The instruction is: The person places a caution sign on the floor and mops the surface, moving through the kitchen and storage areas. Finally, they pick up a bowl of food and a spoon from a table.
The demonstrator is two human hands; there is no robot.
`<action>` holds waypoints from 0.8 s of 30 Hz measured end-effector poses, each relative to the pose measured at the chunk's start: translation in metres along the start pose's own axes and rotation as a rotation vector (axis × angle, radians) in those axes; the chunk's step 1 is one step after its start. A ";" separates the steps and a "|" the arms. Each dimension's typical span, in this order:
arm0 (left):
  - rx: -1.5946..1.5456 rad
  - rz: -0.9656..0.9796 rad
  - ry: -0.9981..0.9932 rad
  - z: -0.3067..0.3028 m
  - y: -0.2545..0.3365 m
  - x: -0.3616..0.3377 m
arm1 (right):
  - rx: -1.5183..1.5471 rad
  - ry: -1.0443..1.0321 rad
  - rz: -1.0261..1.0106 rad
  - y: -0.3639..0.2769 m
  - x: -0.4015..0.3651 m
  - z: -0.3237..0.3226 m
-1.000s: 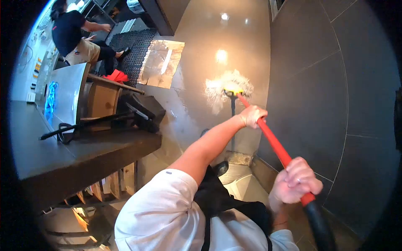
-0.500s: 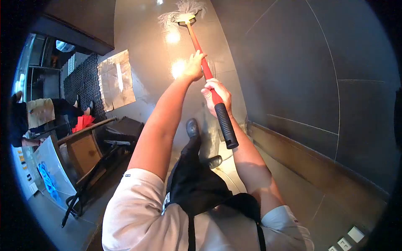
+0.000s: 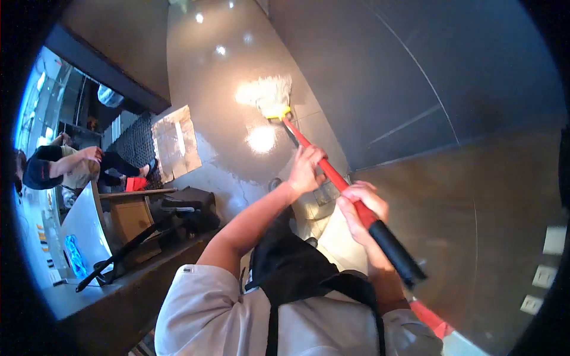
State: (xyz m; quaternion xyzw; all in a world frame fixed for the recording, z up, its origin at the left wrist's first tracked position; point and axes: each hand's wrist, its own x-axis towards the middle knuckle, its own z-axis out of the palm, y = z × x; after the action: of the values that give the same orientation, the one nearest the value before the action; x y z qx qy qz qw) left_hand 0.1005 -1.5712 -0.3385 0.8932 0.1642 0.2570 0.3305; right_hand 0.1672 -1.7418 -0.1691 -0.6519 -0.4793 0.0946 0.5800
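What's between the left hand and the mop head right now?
Between left hand and mop head: only bare red handle and yellow collar, over glossy floor. Head view.

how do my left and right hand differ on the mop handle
The left hand holds the red mop handle farther down, toward the mop head; the right hand holds it by the black end. The left arm reaches out; the right arm is bent close. Both are shut round the handle.
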 end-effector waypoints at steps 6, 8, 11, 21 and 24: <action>-0.506 0.221 -0.269 0.043 0.129 -0.057 | 0.270 0.055 -0.202 -0.117 -0.062 -0.107; -0.586 0.263 -0.430 0.049 0.156 -0.060 | 0.388 0.077 -0.296 -0.126 -0.079 -0.122; -0.503 0.363 -0.312 0.074 0.163 -0.061 | 0.477 0.314 -0.245 -0.122 -0.089 -0.121; -0.161 0.327 -0.283 0.103 0.026 0.007 | 0.146 0.392 -0.340 0.012 -0.089 -0.051; 0.212 0.024 -0.362 0.124 -0.044 0.022 | 0.213 0.250 -0.162 0.085 -0.094 -0.015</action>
State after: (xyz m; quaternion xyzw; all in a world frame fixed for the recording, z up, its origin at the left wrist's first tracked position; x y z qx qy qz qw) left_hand 0.1834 -1.5919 -0.4409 0.9565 0.1176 0.0776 0.2555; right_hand 0.1721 -1.8101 -0.2769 -0.5528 -0.4416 0.0163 0.7065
